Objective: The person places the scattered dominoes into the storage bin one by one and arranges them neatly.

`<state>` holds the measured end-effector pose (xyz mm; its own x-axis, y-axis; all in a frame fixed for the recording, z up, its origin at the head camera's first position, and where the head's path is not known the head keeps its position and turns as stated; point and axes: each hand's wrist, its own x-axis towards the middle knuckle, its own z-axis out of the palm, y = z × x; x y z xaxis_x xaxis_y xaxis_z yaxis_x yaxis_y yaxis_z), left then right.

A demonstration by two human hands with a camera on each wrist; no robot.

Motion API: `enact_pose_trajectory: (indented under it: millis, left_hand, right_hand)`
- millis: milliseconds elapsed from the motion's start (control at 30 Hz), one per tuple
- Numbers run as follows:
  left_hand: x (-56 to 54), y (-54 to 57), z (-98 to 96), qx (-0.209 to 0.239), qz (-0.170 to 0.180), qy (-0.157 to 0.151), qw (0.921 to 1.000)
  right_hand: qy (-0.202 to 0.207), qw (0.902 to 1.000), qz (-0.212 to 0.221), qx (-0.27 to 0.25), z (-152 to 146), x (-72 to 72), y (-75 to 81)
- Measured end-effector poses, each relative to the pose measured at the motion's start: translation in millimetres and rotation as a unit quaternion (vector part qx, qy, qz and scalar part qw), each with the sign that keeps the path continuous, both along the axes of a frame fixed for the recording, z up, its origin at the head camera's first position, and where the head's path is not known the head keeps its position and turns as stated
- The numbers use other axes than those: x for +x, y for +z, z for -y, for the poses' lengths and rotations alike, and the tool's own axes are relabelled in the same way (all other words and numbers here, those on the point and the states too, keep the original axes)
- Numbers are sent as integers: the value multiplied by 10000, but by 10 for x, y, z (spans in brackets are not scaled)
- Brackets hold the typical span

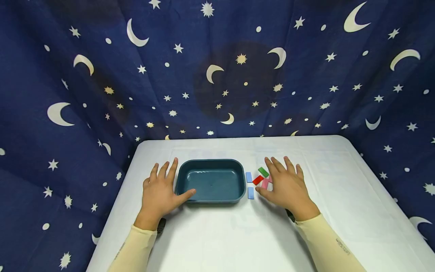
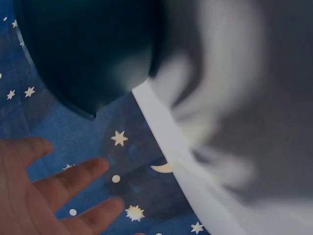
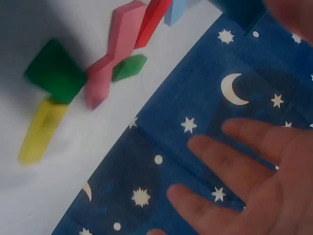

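Observation:
A dark teal rectangular tub (image 1: 210, 201) stands on the white table, its inside bare. My left hand (image 1: 159, 194) is spread at the tub's left end, the thumb overlapping the front left corner in the head view. To the tub's right lie small coloured blocks: two blue blocks (image 1: 250, 193), a red block (image 1: 258, 180), a green block (image 1: 263, 172) and pink blocks (image 1: 265, 183). Over their right side hovers my right hand (image 1: 289, 189), fingers spread, holding nothing. The right wrist view also shows a yellow block (image 3: 41, 132) and a darker green block (image 3: 56, 72), hidden under that hand from the head.
The white tabletop (image 1: 210, 238) has rounded far corners. Behind and on both sides hangs a dark blue cloth (image 1: 176, 98) with moons and stars. Pale sleeves (image 1: 327, 241) cover both forearms.

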<state>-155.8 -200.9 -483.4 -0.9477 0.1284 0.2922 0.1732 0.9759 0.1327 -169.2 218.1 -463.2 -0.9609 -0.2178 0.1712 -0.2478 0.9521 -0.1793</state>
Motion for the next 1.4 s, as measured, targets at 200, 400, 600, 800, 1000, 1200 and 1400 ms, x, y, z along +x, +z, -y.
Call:
enact_pose_trajectory:
  millis: [200, 400, 600, 800, 1000, 1200, 1400]
  left_hand:
    - [7, -149, -111, 203, 28, -137, 9997]
    - [0, -249, -218, 193, 11, -263, 9995]
    - [-20, -262, -241, 14, 204, -150, 9997]
    - [-27, -286, -233, -36, 280, -58, 9996]
    - [-22, -325, -215, -21, 402, 15, 9992]
    - [-25, -350, -196, 211, 322, 5, 9993]
    - [-55, -353, -168, 391, 202, -60, 9990]
  right_hand:
    - [172, 9998, 67, -60, 81, -155, -43]
    - [203, 9995, 245, -90, 159, -288, -132]
    - [262, 9989, 394, -37, 197, -394, -219]
    - [397, 9978, 518, -114, 232, -443, -293]
    - [546, 9970, 548, -44, 276, -472, -336]
    - [714, 9962, 489, 44, 304, -497, -334]
    - [801, 9960, 396, 92, 324, -540, -323]
